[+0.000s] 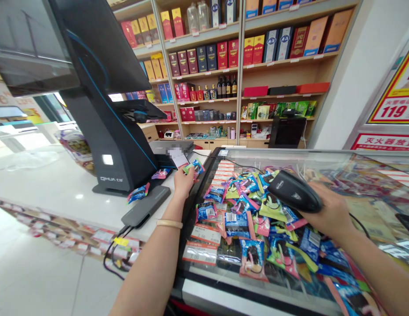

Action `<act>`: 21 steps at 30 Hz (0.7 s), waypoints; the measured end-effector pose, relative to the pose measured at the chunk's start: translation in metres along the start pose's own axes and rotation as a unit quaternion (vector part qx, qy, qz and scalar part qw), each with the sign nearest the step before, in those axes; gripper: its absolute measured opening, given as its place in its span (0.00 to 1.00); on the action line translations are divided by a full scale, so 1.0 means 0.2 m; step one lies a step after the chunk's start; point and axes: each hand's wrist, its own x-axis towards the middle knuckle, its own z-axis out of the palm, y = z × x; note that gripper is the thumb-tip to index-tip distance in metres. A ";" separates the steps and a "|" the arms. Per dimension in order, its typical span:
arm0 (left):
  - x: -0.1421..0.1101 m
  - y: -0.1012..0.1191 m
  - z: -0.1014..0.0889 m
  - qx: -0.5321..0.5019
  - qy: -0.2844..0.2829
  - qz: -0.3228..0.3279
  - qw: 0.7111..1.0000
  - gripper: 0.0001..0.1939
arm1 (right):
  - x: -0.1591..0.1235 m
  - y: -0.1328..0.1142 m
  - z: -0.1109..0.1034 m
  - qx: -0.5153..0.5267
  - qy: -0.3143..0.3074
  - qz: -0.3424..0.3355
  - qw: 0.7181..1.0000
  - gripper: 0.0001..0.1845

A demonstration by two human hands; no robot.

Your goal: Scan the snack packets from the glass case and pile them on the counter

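My left hand (184,180) is closed on a small blue and green snack packet (195,167), held out over the counter's edge beside the base of the black register. A white paper slip (178,157) shows just behind those fingers. In my right hand (329,210) is a black handheld barcode scanner (294,191), its head pointing left above a heap of small blue, pink and green snack packets (237,224). The heap spreads over a glass display case (220,281). Two more packets, one pink (161,174) and one blue (138,193), lie by the register.
A black register with a screen (115,145) stands on the white counter (75,204) at left. Near it lies a flat grey box (146,206) with cables. Shelves (207,74) of boxes and bottles line the back wall. Price tags (200,252) sit under the glass.
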 end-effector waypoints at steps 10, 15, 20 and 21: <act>-0.23 0.14 0.17 -0.418 -0.259 -0.278 0.825 0.18 | -0.01 -0.01 -0.01 0.021 0.002 0.014 1.000 0.09; -0.23 0.12 0.17 -0.443 -0.297 -0.275 0.800 0.22 | -0.03 0.00 0.01 0.020 0.008 0.027 0.999 0.10; -0.24 0.04 0.23 -0.275 -0.264 -0.055 0.923 0.24 | -0.03 -0.01 0.00 0.038 -0.007 0.035 0.999 0.08; -0.24 0.02 0.24 -0.219 -0.251 0.022 0.943 0.27 | -0.03 -0.01 0.00 0.042 -0.011 0.040 0.998 0.08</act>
